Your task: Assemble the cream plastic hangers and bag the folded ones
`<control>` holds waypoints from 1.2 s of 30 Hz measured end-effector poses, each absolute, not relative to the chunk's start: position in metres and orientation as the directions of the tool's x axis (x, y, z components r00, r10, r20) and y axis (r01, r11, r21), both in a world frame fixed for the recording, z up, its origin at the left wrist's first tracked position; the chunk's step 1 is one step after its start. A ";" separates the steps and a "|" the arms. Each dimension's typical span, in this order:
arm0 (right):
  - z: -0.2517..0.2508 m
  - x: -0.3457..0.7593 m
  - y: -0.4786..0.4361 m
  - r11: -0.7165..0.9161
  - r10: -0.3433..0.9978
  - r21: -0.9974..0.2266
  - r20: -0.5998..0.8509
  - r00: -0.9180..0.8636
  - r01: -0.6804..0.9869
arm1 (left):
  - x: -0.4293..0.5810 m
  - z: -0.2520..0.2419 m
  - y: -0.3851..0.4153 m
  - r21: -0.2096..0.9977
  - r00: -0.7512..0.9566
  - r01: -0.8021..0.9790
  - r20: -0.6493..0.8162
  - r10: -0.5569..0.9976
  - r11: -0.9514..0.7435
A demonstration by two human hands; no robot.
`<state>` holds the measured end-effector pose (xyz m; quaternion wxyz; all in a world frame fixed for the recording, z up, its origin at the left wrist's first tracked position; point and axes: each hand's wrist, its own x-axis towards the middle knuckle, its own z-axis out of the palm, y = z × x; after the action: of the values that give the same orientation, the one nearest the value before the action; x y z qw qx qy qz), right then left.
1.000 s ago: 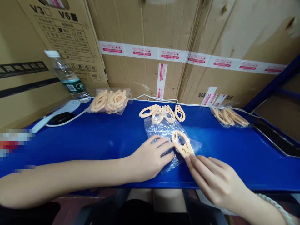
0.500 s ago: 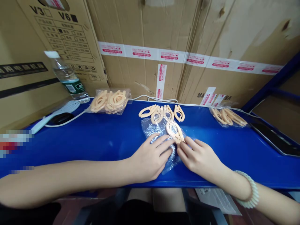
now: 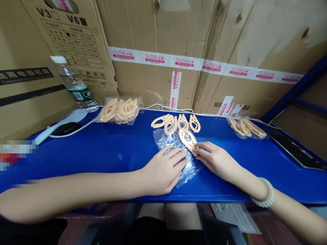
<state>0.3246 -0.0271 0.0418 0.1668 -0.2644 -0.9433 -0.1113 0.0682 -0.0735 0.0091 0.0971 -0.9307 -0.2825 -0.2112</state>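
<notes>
My left hand (image 3: 166, 172) lies with its fingers stretched out over a clear plastic bag (image 3: 159, 137), pressing it against the blue table. The fingers of my right hand (image 3: 217, 160) pinch the near end of a peach-coloured folding clothes hanger (image 3: 190, 146). This hanger is folded into a loop and rests on or just above the bag's right part; I cannot tell whether any of it is inside. Just beyond the bag, several more folded hangers (image 3: 196, 128) lie in a row.
A bag of folded hangers (image 3: 109, 109) sits back left, and another bagged bundle (image 3: 245, 127) back right. A water bottle (image 3: 79, 90) leans by the cardboard boxes (image 3: 153, 30). A white cable (image 3: 163, 107) runs along the back. At right lies a dark tablet-like device (image 3: 293, 149).
My right hand has drawn slightly right and up, away from my left fingers, and the hanger has shifted a little left. My left hand stays on the bag.
</notes>
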 end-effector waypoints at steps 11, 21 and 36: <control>0.058 0.325 -0.059 0.868 0.440 0.029 0.417 -0.795 0.495 | 0.068 0.011 -0.074 -0.074 0.717 0.470 0.613 0.332 -0.880; 0.066 0.335 0.100 0.609 0.741 0.216 0.188 -0.644 0.764 | 0.066 0.009 -0.060 -0.094 0.697 0.376 0.684 0.215 -0.922; 0.080 0.386 0.121 0.677 0.736 0.077 -0.070 -0.673 0.732 | 0.063 0.012 -0.056 -0.176 0.695 0.358 0.706 0.136 -0.917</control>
<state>0.3861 0.1210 0.0801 -0.0475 -0.4016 -0.9144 -0.0215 0.0631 -0.0562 0.0120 0.1518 -0.9080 -0.1360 -0.3661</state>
